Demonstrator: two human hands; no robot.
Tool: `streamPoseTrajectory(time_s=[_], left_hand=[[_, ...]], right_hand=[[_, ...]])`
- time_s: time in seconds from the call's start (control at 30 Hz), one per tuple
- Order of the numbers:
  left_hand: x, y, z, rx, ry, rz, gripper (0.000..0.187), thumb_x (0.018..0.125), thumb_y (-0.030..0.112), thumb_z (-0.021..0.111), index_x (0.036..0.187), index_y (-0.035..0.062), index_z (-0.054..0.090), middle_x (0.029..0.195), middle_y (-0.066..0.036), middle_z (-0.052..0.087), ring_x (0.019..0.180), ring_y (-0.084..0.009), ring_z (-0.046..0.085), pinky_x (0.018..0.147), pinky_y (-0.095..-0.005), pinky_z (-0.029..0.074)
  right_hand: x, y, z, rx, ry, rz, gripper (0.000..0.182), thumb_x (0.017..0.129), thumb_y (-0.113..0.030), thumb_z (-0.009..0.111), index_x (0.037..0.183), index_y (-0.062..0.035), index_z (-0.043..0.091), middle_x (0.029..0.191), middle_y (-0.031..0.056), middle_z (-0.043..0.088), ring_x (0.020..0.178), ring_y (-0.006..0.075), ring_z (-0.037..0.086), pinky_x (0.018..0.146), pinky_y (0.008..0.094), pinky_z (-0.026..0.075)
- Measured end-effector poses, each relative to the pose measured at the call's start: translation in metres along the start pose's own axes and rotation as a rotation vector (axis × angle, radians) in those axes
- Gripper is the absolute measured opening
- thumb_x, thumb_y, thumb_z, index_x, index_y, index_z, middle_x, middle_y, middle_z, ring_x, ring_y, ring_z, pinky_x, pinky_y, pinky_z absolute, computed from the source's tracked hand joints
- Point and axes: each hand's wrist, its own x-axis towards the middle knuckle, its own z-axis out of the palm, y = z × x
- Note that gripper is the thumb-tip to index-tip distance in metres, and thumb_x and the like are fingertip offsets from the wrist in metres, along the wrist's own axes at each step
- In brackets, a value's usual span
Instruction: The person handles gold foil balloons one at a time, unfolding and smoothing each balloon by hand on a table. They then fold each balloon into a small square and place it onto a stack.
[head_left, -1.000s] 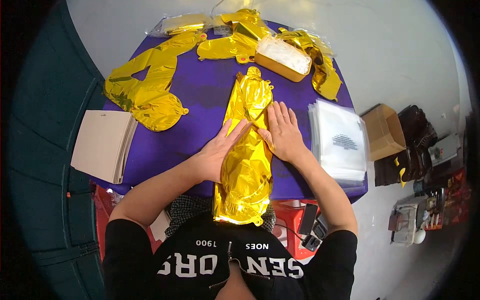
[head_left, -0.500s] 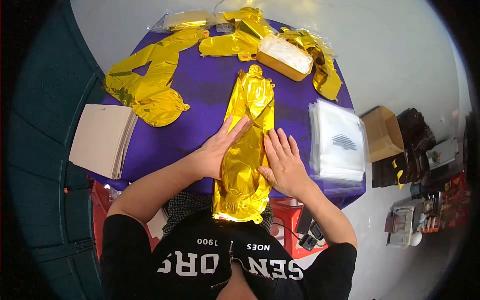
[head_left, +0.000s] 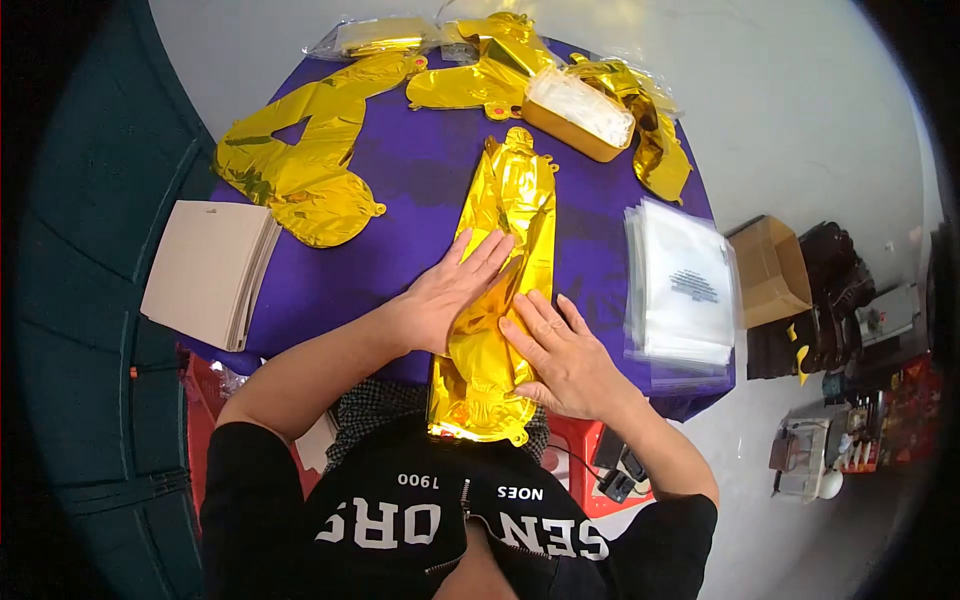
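Observation:
A long, folded gold foil balloon (head_left: 525,205) lies lengthwise in front of me, its near end hanging at the edge of the purple-covered table (head_left: 410,170). My left hand (head_left: 448,292) rests on its left side with the fingers stretched out. On its right side and middle, my right hand (head_left: 562,358) lies flat, fingers spread. Both palms press on the foil and neither hand grips it. The foil surface is creased, and the hands cover parts of it.
Flat gold balloons (head_left: 330,205) lie at the back left and back right. A gold box (head_left: 575,130) with white contents stands among them. Cardboard sheets (head_left: 208,265) are stacked at the left edge, clear plastic bags (head_left: 683,285) at the right. An open carton (head_left: 770,270) stands beyond.
My right hand has slid left from the balloon's right edge onto its middle. My left hand has shifted slightly to the right. The whole view has moved a little.

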Motion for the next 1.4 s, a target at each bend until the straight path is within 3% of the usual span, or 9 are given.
streamPoseTrajectory(time_s=[0.17, 0.3, 0.33, 0.47, 0.67, 0.93, 1.03, 1.2, 1.4], left_hand=[[0.006, 0.004, -0.014, -0.008, -0.106, -0.015, 0.105, 0.069, 0.049, 0.07, 0.145, -0.0036, 0.021, 0.15, -0.03, 0.016, 0.143, -0.0408, 0.01, 0.115, -0.0532, 0.01], [0.001, -0.018, -0.028, -0.389, -0.061, -0.071, 0.085, 0.074, 0.011, 0.06, 0.145, -0.0048, 0.017, 0.15, -0.032, 0.014, 0.143, -0.0413, 0.01, 0.117, -0.0443, 0.012], [-0.005, -0.018, -0.03, -0.372, 0.09, -0.089, 0.073, 0.073, -0.005, 0.047, 0.143, -0.0053, 0.026, 0.145, -0.031, 0.027, 0.14, -0.0429, 0.019, 0.115, -0.0422, 0.019], [-0.012, -0.014, -0.054, -0.313, 0.225, -0.09, 0.06, 0.067, -0.013, 0.04, 0.125, -0.0015, 0.053, 0.132, -0.021, 0.049, 0.129, -0.0384, 0.041, 0.11, -0.0404, 0.031], [-0.029, -0.006, -0.045, -0.188, 0.024, 0.036, 0.041, 0.067, -0.01, 0.05, 0.104, 0.001, 0.064, 0.119, -0.015, 0.059, 0.121, -0.0353, 0.047, 0.106, -0.0448, 0.034], [-0.042, -0.007, -0.037, -0.107, -0.051, 0.031, 0.04, 0.069, -0.01, 0.052, 0.105, 0.0016, 0.065, 0.123, -0.009, 0.059, 0.123, -0.035, 0.044, 0.108, -0.0495, 0.029], [-0.044, -0.009, -0.035, -0.12, -0.046, 0.03, 0.04, 0.07, -0.009, 0.052, 0.106, 0.0016, 0.066, 0.124, -0.01, 0.059, 0.123, -0.0352, 0.044, 0.108, -0.0501, 0.028], [-0.047, -0.009, -0.034, -0.101, -0.043, 0.03, 0.041, 0.071, -0.008, 0.051, 0.108, 0.0016, 0.066, 0.126, -0.011, 0.059, 0.124, -0.0361, 0.044, 0.108, -0.0506, 0.028], [-0.047, -0.013, -0.03, -0.136, -0.022, 0.025, 0.039, 0.072, -0.008, 0.05, 0.107, 0.001, 0.066, 0.125, -0.011, 0.059, 0.124, -0.0356, 0.045, 0.108, -0.0505, 0.028]], right_hand=[[-0.001, 0.002, 0.002, -0.011, -0.009, -0.003, 0.075, 0.085, -0.056, 0.054, 0.142, -0.0104, 0.037, 0.148, 0.0212, 0.031, 0.139, 0.0355, 0.026, 0.114, 0.0514, 0.016], [-0.002, 0.001, 0.002, -0.019, -0.004, -0.004, 0.077, 0.084, -0.057, 0.053, 0.142, -0.0098, 0.037, 0.149, 0.0205, 0.03, 0.139, 0.0354, 0.027, 0.114, 0.0521, 0.016], [-0.002, 0.001, 0.002, -0.017, 0.002, -0.005, 0.077, 0.084, -0.058, 0.053, 0.142, -0.0094, 0.038, 0.149, 0.0204, 0.03, 0.139, 0.0353, 0.027, 0.114, 0.0523, 0.017], [-0.002, 0.001, 0.001, -0.012, 0.015, -0.003, 0.077, 0.084, -0.059, 0.052, 0.14, -0.0075, 0.04, 0.148, 0.0206, 0.031, 0.139, 0.0355, 0.028, 0.113, 0.0529, 0.017], [-0.003, 0.002, 0.003, -0.016, 0.023, -0.018, 0.079, 0.084, -0.061, 0.051, 0.14, -0.0062, 0.04, 0.148, 0.0217, 0.031, 0.138, 0.0365, 0.028, 0.113, 0.0532, 0.017], [-0.017, 0.004, -0.013, 0.147, 0.083, -0.068, 0.09, 0.077, -0.054, 0.064, 0.141, 0.0009, 0.032, 0.146, 0.0299, 0.027, 0.139, 0.043, 0.024, 0.114, 0.0529, 0.016], [-0.019, -0.007, -0.012, -0.063, 0.006, -0.063, 0.085, 0.074, -0.04, 0.068, 0.14, 0.0016, 0.034, 0.145, 0.0294, 0.029, 0.138, 0.0433, 0.026, 0.113, 0.0531, 0.019], [-0.013, -0.027, 0.022, -0.127, 0.292, -0.107, 0.048, 0.079, -0.007, 0.056, 0.126, 0.003, 0.05, 0.131, 0.0256, 0.048, 0.128, 0.04, 0.044, 0.106, 0.0517, 0.034], [-0.008, -0.029, 0.018, 0.04, 0.416, -0.131, 0.04, 0.073, -0.007, 0.06, 0.112, 0.0027, 0.059, 0.115, 0.0198, 0.062, 0.114, 0.0353, 0.058, 0.1, 0.05, 0.041]])
